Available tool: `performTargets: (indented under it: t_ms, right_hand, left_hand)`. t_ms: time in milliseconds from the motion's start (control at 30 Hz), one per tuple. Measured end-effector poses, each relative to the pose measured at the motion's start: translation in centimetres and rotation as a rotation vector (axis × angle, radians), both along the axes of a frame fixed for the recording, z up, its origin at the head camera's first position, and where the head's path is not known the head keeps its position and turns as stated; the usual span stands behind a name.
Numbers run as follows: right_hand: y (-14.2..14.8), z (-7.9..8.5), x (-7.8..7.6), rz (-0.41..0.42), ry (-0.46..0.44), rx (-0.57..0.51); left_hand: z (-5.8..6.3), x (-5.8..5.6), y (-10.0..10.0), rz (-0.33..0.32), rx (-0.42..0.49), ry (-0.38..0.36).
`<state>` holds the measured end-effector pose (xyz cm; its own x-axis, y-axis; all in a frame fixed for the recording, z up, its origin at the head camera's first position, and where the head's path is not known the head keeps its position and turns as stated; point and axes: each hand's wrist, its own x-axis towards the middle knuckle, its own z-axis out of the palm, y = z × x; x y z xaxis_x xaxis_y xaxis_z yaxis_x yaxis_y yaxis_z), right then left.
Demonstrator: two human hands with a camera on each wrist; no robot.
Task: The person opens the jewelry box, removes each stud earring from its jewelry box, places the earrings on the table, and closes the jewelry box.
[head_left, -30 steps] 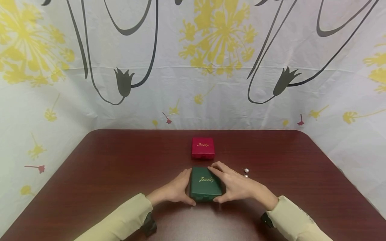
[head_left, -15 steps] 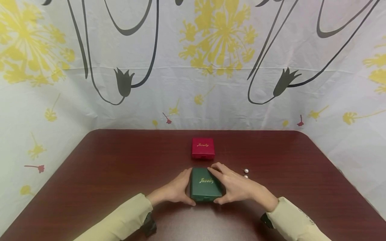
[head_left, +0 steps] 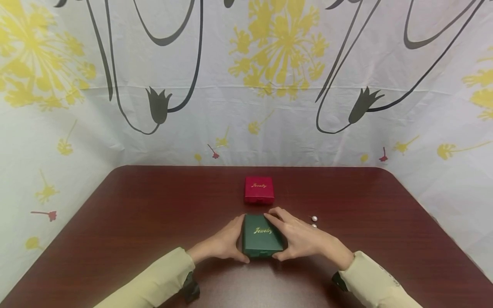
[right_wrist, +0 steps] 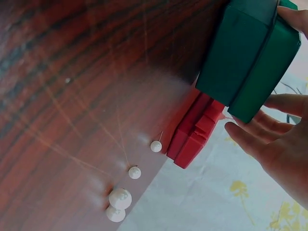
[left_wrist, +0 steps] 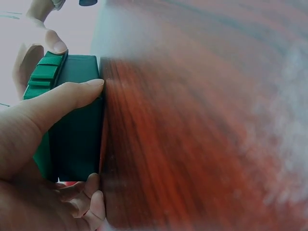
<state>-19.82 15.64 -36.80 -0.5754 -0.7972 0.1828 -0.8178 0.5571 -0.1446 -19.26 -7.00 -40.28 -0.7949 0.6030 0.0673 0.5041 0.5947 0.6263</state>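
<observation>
A green jewelry box (head_left: 263, 239) with gold lettering and a closed lid sits on the table between both hands. My left hand (head_left: 225, 241) grips its left side, thumb by the front corner and fingers around the back. In the left wrist view that thumb lies across the side of the green box (left_wrist: 77, 125). From the right, my right hand (head_left: 304, 236) holds the box, thumb at the front edge and index finger at the back of the lid. The right wrist view has the right hand (right_wrist: 284, 139) with its fingers spread along the lid side.
Behind the green box lies a closed red jewelry box (head_left: 259, 190). Several pearl earrings lie on the dark red wooden table (head_left: 173, 201) right of the hands, among them a pearl stud (right_wrist: 156, 146) with its pin showing. A patterned white curtain (head_left: 246, 128) hangs beyond the table.
</observation>
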Motion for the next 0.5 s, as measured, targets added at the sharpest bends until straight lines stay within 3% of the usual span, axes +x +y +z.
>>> performTargets:
  t_ms: [500]
  right_hand:
    - [-0.35, -0.29, -0.41, -0.013, -0.045, 0.069]
  left_hand:
    - [-0.08, -0.07, -0.06, 0.017, -0.001, -0.02]
